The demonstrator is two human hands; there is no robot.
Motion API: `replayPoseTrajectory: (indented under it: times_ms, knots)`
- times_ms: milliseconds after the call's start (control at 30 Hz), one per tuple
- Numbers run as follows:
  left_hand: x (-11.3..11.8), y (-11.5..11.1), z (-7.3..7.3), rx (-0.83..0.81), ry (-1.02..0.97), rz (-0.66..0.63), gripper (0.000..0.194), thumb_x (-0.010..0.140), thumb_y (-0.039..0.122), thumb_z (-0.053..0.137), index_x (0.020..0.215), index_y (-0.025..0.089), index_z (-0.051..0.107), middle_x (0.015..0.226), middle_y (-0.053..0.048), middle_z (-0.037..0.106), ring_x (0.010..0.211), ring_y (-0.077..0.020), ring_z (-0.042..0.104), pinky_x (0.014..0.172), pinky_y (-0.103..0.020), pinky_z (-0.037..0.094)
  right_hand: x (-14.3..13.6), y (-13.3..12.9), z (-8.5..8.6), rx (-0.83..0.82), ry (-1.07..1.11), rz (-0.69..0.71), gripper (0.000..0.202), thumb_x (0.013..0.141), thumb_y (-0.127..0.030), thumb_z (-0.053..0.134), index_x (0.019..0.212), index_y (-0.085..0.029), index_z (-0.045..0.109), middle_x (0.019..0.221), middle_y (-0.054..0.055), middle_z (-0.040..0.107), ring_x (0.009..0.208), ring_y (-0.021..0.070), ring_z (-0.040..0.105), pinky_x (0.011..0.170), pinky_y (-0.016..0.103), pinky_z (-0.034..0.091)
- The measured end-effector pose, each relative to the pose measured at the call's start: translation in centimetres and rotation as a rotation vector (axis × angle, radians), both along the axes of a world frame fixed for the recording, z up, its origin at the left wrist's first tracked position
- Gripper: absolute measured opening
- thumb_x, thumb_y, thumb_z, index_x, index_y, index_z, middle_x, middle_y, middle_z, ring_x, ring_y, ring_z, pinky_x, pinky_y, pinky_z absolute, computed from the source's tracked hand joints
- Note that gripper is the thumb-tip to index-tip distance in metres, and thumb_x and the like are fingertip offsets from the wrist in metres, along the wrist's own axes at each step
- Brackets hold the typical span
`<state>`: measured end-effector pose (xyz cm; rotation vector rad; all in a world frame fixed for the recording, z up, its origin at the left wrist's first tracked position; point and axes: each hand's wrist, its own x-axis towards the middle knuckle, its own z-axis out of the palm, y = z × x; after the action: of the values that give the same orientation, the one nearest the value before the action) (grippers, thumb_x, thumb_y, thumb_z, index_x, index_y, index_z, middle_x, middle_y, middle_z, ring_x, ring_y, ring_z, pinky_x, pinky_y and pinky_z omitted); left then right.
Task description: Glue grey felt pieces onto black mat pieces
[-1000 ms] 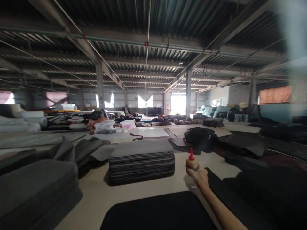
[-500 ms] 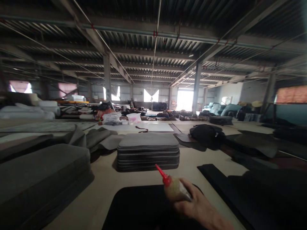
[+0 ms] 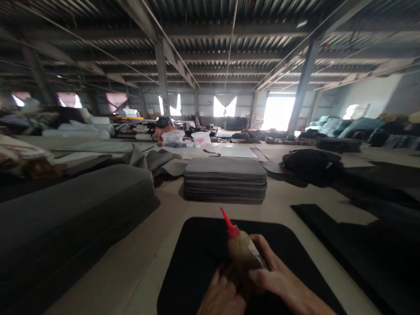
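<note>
Pale tabletop (image 3: 131, 262): one black panel (image 3: 193, 249); right hand (image 3: 278, 273) gripping one red-tipped bottle (image 3: 239, 245); left hand (image 3: 225, 295) over panel, state unclear.

the right hand (image 3: 275, 273) has brought the bottle (image 3: 242, 249) from beyond the black panel's (image 3: 197, 249) far right corner to over the panel; its red nozzle (image 3: 229, 224), upright a second ago, now leans toward the panel's left side. the left hand (image 3: 226, 293) has appeared over the panel's near part.
</note>
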<state>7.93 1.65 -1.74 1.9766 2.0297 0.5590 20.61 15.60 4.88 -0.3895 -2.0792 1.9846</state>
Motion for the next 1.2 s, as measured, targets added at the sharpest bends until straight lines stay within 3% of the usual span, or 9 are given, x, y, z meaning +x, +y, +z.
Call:
replayPoseTrajectory:
  times_ms: [67, 133, 267, 400, 567, 767, 900, 1033, 1200]
  knots:
    - [0.6, -0.7, 0.7, 0.026, -0.043, -0.017, 0.071, 0.091, 0.052, 0.065, 0.153, 0.035, 0.034, 0.160, -0.005, 0.035, 0.148, -0.0310, 0.028, 0.126, -0.056, 0.017, 0.3, 0.1, -0.1, 0.012, -0.025, 0.024, 0.053, 0.074, -0.040, 0.072, 0.115, -0.022, 0.044, 0.101, 0.003, 0.056, 0.092, 0.0214, 0.051, 0.075, 0.029, 0.046]
    - [1.4, -1.5, 2.0, 0.088, -0.079, 0.035, 0.070, 0.095, 0.054, 0.059, 0.155, 0.035, 0.029, 0.160, -0.003, 0.034, 0.149, -0.0272, 0.025, 0.127, -0.052, 0.015, 0.4, 0.4, -0.6, -0.013, -0.029, 0.019, 0.054, 0.076, -0.044, 0.075, 0.117, -0.022, 0.047, 0.100, 0.003, 0.058, 0.090, 0.0209, 0.052, 0.073, 0.028, 0.047]
    - [2.2, -2.1, 3.9, 0.092, -0.042, 0.052, 0.060, 0.098, 0.058, 0.052, 0.147, 0.025, 0.044, 0.156, -0.008, 0.038, 0.150, -0.0263, 0.024, 0.127, -0.049, 0.013, 0.6, 1.2, -2.0, 0.001, -0.036, -0.119, 0.059, 0.078, -0.054, 0.078, 0.123, -0.023, 0.055, 0.106, 0.005, 0.062, 0.092, 0.0226, 0.057, 0.072, 0.027, 0.049]
    - [1.9, -2.1, 3.8, 0.091, 0.036, 0.030, 0.058, 0.100, 0.060, 0.046, 0.142, 0.020, 0.050, 0.155, -0.009, 0.039, 0.149, -0.0247, 0.024, 0.126, -0.044, 0.018, 0.8, 1.3, -2.0, -0.004, -0.002, -0.220, 0.058, 0.080, -0.056, 0.076, 0.127, -0.027, 0.055, 0.117, 0.006, 0.063, 0.102, 0.0257, 0.060, 0.078, 0.027, 0.052]
    - [1.8, -2.2, 3.4, 0.133, 0.076, 0.046, 0.054, 0.099, 0.059, 0.047, 0.139, 0.022, 0.051, 0.155, -0.006, 0.039, 0.151, -0.0233, 0.021, 0.126, -0.043, 0.016, 0.0, 0.5, -0.7, -0.022, -0.007, -0.277, 0.055, 0.078, -0.057, 0.077, 0.119, -0.025, 0.059, 0.106, 0.007, 0.066, 0.088, 0.0227, 0.062, 0.069, 0.025, 0.053]
    - [1.9, -2.3, 3.0, 0.122, 0.017, 0.037, 0.058, 0.099, 0.055, 0.048, 0.145, 0.020, 0.045, 0.160, -0.008, 0.033, 0.149, -0.0298, 0.025, 0.123, -0.046, 0.024, -2.1, -0.8, 1.1, 0.197, -0.019, -0.121, 0.050, 0.080, -0.054, 0.077, 0.116, -0.023, 0.059, 0.098, 0.004, 0.067, 0.084, 0.0212, 0.063, 0.069, 0.024, 0.054]
    - [1.9, -2.1, 3.1, 0.107, -0.029, 0.034, 0.066, 0.100, 0.053, 0.046, 0.154, 0.018, 0.031, 0.154, -0.013, 0.042, 0.142, -0.0330, 0.038, 0.117, -0.048, 0.034, -3.3, -2.3, 1.9, 0.407, -0.039, -0.027, 0.041, 0.087, -0.051, 0.067, 0.116, -0.023, 0.058, 0.096, 0.004, 0.067, 0.082, 0.0215, 0.064, 0.068, 0.027, 0.054]
    - [1.8, -2.1, 3.3, 0.027, -0.139, 0.028, 0.064, 0.099, 0.052, 0.045, 0.150, 0.014, 0.039, 0.136, -0.016, 0.060, 0.121, -0.0331, 0.059, 0.103, -0.044, 0.048, -4.2, -3.1, 2.3, 0.632, 0.028, -0.007, 0.033, 0.091, -0.048, 0.060, 0.112, -0.022, 0.062, 0.093, 0.003, 0.066, 0.077, 0.0201, 0.063, 0.065, 0.029, 0.051]
    - [1.8, -2.2, 3.6, 0.022, -0.149, 0.026, 0.058, 0.098, 0.052, 0.045, 0.139, 0.011, 0.051, 0.135, -0.018, 0.060, 0.122, -0.0333, 0.059, 0.102, -0.040, 0.048, -4.7, -3.6, 2.8, 0.769, 0.161, 0.034, 0.022, 0.096, -0.040, 0.055, 0.108, -0.023, 0.063, 0.095, 0.002, 0.064, 0.081, 0.0187, 0.062, 0.072, 0.029, 0.049]
